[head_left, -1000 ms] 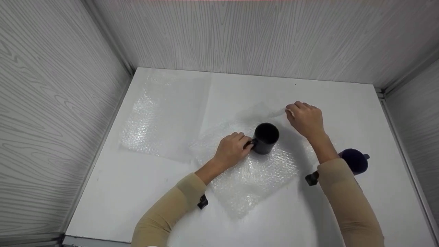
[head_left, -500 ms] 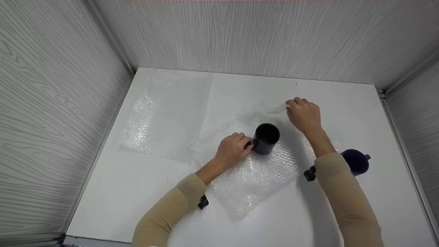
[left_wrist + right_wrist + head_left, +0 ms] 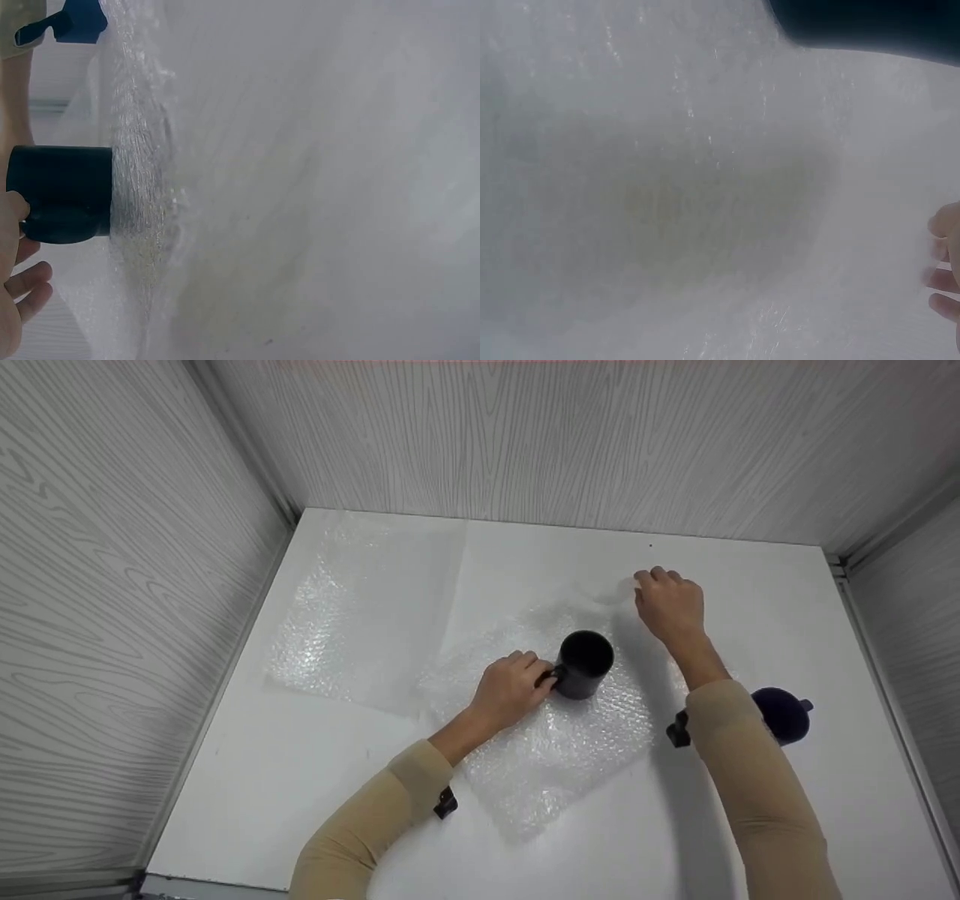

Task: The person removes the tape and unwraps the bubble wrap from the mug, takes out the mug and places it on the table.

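Note:
A black mug (image 3: 579,679) stands upright on a sheet of bubble wrap (image 3: 544,757) in the middle of the table. My left hand (image 3: 510,688) pinches the mug's handle from the left; the left wrist view shows the thumb on the mug (image 3: 67,187), with other fingers loosely bent below. Beyond the mug to the right, my right hand (image 3: 670,601) pinches the far corner of the same bubble wrap, which lifts a little off the table. In the right wrist view the fingertips (image 3: 945,279) show at the right edge, over the clear sheet.
A second sheet of bubble wrap (image 3: 367,615) lies flat at the back left of the white table (image 3: 247,802). A dark blue mug (image 3: 784,716) stands on the right, partly behind the right sleeve (image 3: 750,780). Wood-patterned panels (image 3: 525,442) enclose the back and sides.
My right hand has moved slightly away from me with the corner of the bubble wrap. My left hand and the black mug have stayed in place.

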A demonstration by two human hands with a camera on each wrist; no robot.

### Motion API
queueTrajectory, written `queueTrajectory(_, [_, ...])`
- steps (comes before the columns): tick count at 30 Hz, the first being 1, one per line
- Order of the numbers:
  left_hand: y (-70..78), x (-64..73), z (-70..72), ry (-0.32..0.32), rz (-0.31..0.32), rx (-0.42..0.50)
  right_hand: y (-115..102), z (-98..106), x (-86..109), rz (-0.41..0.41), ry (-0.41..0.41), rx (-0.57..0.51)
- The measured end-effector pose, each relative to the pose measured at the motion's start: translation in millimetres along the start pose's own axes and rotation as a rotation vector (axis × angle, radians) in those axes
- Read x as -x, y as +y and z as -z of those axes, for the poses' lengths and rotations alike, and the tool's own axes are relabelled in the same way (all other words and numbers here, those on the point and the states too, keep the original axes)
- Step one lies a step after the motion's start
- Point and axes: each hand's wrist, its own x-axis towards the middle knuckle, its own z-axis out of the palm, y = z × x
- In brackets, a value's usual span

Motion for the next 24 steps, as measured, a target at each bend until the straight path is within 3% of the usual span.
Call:
queueTrajectory(13, [0.9,1.6,-1.8,0.0,0.015,0.008,5.2,-9.4,-2.4,-0.05,-0.091,0.105])
queueTrajectory(24, [-0.1,1.8,-2.3,0.007,0.007,-0.007,9.1,-22.0,5.1,-0.036,-0.313,0.15])
